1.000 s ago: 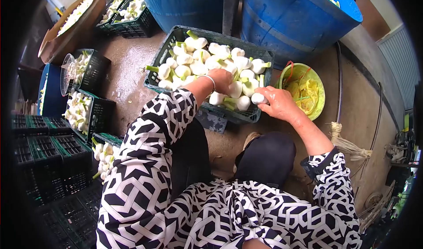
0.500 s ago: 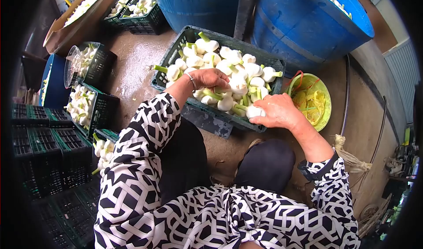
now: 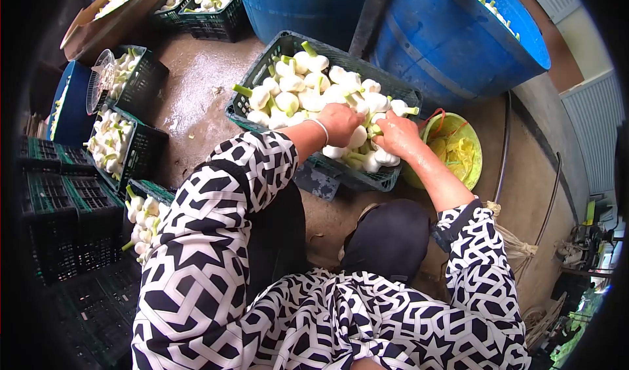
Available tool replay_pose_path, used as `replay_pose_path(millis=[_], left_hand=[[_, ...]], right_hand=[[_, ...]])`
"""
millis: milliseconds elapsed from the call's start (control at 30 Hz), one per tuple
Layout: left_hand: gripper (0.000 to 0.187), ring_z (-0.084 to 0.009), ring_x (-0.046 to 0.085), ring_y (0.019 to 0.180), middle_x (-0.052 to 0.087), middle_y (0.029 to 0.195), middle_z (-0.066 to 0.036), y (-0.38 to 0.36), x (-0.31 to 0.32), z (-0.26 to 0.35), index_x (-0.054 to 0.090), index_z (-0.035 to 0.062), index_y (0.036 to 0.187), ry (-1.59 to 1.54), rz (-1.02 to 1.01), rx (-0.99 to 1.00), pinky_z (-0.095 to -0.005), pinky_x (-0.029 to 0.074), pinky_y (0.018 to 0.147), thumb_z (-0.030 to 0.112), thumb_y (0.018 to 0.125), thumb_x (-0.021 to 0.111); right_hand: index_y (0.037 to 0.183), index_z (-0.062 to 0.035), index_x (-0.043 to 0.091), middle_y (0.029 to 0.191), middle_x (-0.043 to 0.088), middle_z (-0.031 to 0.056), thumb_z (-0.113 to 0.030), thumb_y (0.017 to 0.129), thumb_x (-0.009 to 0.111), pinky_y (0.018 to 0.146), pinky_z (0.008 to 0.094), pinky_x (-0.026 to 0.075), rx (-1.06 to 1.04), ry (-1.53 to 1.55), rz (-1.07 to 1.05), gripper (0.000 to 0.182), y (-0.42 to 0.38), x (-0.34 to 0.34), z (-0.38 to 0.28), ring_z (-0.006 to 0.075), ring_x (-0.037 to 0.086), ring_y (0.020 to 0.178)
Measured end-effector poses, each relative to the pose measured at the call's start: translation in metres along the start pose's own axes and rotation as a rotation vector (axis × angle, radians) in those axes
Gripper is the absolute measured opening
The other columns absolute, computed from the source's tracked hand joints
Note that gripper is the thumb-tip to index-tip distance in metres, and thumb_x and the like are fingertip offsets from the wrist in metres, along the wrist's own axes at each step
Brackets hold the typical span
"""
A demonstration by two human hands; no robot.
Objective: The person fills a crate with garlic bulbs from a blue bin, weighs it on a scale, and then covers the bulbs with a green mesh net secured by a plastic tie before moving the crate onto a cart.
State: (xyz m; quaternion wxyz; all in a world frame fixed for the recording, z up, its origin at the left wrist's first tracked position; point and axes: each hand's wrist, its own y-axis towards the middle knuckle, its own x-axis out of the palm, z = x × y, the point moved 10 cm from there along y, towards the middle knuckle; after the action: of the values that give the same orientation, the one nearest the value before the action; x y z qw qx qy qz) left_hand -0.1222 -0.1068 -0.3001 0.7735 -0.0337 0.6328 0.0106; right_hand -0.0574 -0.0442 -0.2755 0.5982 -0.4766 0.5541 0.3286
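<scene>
Both hands down in the green crate (image 3: 262,62), on the near-right part of the pile of white bulbs (image 3: 295,85). Left hand (image 3: 341,122) lies knuckles-up over the bulbs, fingers curled; can't tell if it actually grips one, fingertips are hidden. Bracelet (image 3: 321,129) on that wrist. Right hand (image 3: 398,134) just beside it, almost touching, fingers bent down into the bulbs near the crate's right wall; whether it is clamped on one is not visible. Bulbs are white with short green stalk stubs, heaped to the rim. Crate sits on wet concrete floor (image 3: 196,95), in front of two blue barrels (image 3: 458,49). Yellow-green bucket (image 3: 477,148) right of the crate, just beside it. More crates of bulbs (image 3: 118,141) well apart on the left.
</scene>
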Motion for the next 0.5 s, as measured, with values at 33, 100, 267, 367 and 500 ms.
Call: replay_pose_path(millis=[33,100,267,367,500], left_hand=[[0.033,-0.0297,0.065,0.091,0.068,0.090,-0.010,-0.001,0.000,0.010,0.061,0.0094,0.104,-0.020,-0.036,0.023,-0.0390,0.050,0.081,0.014,0.071,0.064],[0.022,-0.0301,0.066,0.086,0.067,0.084,-0.010,-0.002,0.001,0.012,0.064,0.0121,0.094,-0.128,-0.038,0.005,-0.0402,0.051,0.078,0.014,0.072,0.064],[0.008,-0.0313,0.064,0.077,0.066,0.079,-0.009,0.000,-0.002,-0.007,0.065,0.0133,0.079,-0.475,0.118,-0.010,-0.0412,0.051,0.074,0.016,0.072,0.064],[0.016,-0.0288,0.061,0.097,0.069,0.086,-0.007,0.007,0.049,0.009,0.071,0.0126,0.079,-0.088,-0.051,0.196,-0.0377,0.049,0.085,0.026,0.075,0.062],[0.023,-0.0283,0.060,0.103,0.071,0.097,-0.008,0.008,0.037,0.013,0.075,0.0114,0.085,0.025,-0.235,0.091,-0.0350,0.048,0.091,0.028,0.079,0.060]], right_hand=[[0.101,-0.0087,0.067,0.101,0.063,0.0139,-0.034,0.077,0.068,0.080,0.0457,0.049,-0.040,0.029,0.000,0.035,0.004,0.001,0.001,0.0336,0.061,0.097],[0.097,-0.0075,0.066,0.100,0.063,0.0154,-0.033,0.075,0.070,0.082,0.0452,0.050,-0.118,0.179,0.104,0.035,0.003,-0.008,0.010,0.0351,0.061,0.097],[0.100,-0.0014,0.066,0.082,0.066,0.0052,-0.018,0.084,0.074,0.060,0.0275,0.051,0.241,1.274,0.124,0.025,-0.022,-0.018,0.069,0.0138,0.061,0.068],[0.103,-0.0027,0.065,0.083,0.066,0.0050,-0.012,0.088,0.069,0.061,0.0236,0.053,0.226,1.704,0.231,0.018,-0.024,-0.007,0.085,0.0122,0.063,0.070],[0.105,-0.0038,0.062,0.090,0.067,0.0081,-0.007,0.091,0.063,0.072,0.0302,0.058,0.152,2.027,0.256,0.014,-0.018,0.001,0.091,0.0186,0.067,0.079]])
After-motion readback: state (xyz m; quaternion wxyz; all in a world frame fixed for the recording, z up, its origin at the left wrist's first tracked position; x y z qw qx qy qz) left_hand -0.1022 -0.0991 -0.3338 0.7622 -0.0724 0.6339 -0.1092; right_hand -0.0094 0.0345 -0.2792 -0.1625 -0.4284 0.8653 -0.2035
